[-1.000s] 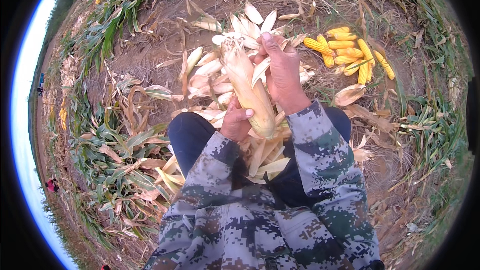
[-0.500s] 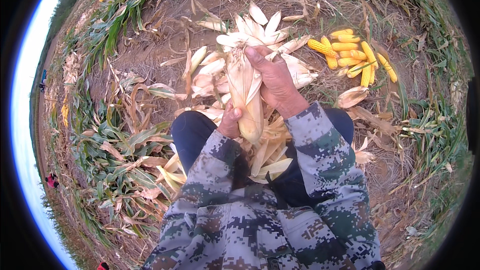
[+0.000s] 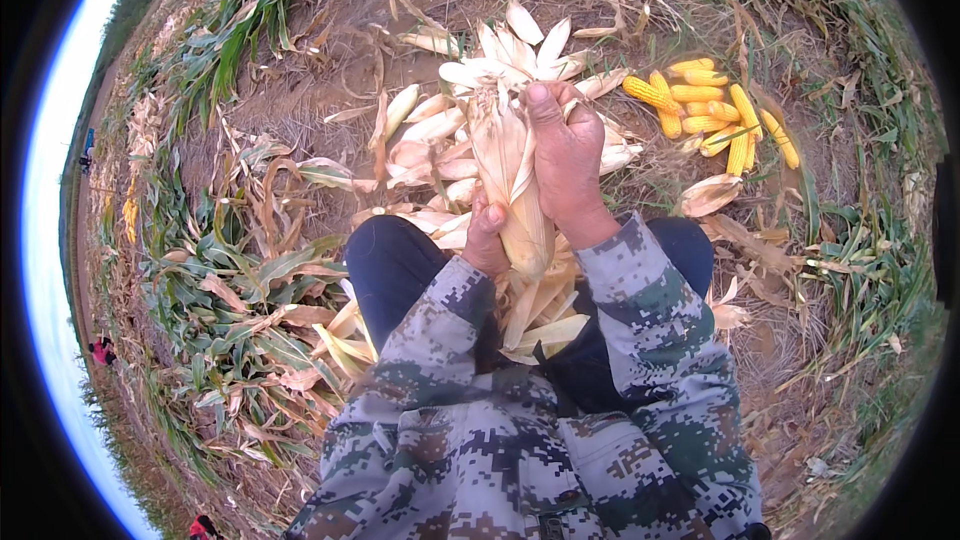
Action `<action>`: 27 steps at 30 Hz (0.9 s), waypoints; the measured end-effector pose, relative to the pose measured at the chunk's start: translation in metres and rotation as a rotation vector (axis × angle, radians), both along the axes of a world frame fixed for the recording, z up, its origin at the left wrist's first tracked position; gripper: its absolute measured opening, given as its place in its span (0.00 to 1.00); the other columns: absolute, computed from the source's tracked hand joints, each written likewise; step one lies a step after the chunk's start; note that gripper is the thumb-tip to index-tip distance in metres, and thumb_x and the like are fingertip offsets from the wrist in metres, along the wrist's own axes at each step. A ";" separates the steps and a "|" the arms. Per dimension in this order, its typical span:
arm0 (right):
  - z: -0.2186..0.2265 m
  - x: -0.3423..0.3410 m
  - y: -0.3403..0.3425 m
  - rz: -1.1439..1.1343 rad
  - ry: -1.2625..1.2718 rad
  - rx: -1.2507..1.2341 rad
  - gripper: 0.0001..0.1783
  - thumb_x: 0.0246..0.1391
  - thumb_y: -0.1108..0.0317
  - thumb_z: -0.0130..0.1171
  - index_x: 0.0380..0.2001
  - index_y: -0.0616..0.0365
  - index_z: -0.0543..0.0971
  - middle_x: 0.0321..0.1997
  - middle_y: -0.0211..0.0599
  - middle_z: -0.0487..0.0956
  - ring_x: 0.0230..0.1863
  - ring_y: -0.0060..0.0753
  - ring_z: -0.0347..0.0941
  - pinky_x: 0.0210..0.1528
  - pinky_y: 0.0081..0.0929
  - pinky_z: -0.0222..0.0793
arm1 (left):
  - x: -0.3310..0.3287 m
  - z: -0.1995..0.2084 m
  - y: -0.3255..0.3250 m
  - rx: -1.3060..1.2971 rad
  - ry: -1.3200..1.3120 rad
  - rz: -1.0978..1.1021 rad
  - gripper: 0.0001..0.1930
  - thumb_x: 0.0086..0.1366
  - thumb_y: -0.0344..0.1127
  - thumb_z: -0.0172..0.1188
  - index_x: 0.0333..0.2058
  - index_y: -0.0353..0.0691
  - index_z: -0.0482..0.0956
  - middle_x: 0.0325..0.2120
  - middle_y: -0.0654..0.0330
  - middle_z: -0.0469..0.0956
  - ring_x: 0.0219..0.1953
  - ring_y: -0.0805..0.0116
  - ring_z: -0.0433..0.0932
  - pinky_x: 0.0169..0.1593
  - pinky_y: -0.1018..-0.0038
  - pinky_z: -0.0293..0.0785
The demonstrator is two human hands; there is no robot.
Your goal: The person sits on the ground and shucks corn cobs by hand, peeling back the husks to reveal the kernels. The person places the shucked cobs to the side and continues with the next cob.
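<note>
A corn ear in pale, dry husk (image 3: 508, 175) is held upright over my lap, its silky tip pointing away from me. My left hand (image 3: 487, 240) is closed round its lower end, the thumb lying on the husk. Against the ear's right side, near the tip, my right hand (image 3: 568, 165) is closed, thumb pressed on the bent fingers. A loosened husk leaf runs up into that pinch, partly hidden by the fingers. No yellow kernels show on this ear. Beyond my hands lies a pile of unpeeled corn ears (image 3: 520, 50).
Bare yellow cobs (image 3: 700, 105) lie heaped at the far right, with a single husked ear (image 3: 709, 195) nearer me. Pulled-off husks (image 3: 545, 315) lie between my knees. Green and dry stalks (image 3: 260, 280) cover the ground at left. People in red (image 3: 102, 351) appear at the far left edge.
My right hand has moved from the ear's tip a little to the right, drawing a husk leaf aside. The ear and my left hand have shifted slightly right.
</note>
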State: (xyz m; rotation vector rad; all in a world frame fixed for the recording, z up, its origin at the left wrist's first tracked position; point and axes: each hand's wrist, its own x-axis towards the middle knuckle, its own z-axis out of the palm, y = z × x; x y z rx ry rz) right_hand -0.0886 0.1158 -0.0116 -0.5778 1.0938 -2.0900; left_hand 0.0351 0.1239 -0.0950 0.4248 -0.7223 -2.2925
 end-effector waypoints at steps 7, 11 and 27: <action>0.003 -0.006 0.004 0.124 -0.294 -0.049 0.12 0.68 0.60 0.64 0.41 0.58 0.78 0.35 0.26 0.77 0.34 0.18 0.70 0.40 0.19 0.72 | -0.007 0.002 0.012 -0.066 0.073 -0.009 0.59 0.57 0.71 0.68 0.74 0.36 0.55 0.69 0.52 0.66 0.69 0.55 0.67 0.74 0.60 0.60; 0.007 -0.007 0.006 0.121 -0.498 -0.087 0.12 0.67 0.60 0.66 0.41 0.57 0.78 0.37 0.26 0.77 0.34 0.18 0.70 0.38 0.19 0.73 | -0.010 0.015 0.018 -0.031 0.129 0.010 0.59 0.58 0.73 0.65 0.74 0.35 0.54 0.71 0.51 0.63 0.71 0.55 0.64 0.75 0.60 0.57; 0.008 -0.018 -0.001 0.043 -0.486 -0.091 0.13 0.71 0.58 0.60 0.43 0.57 0.76 0.23 0.22 0.69 0.25 0.18 0.64 0.31 0.19 0.65 | 0.007 0.000 -0.007 -0.366 -0.245 0.098 0.42 0.61 0.62 0.70 0.58 0.29 0.76 0.47 0.54 0.83 0.48 0.66 0.82 0.50 0.69 0.80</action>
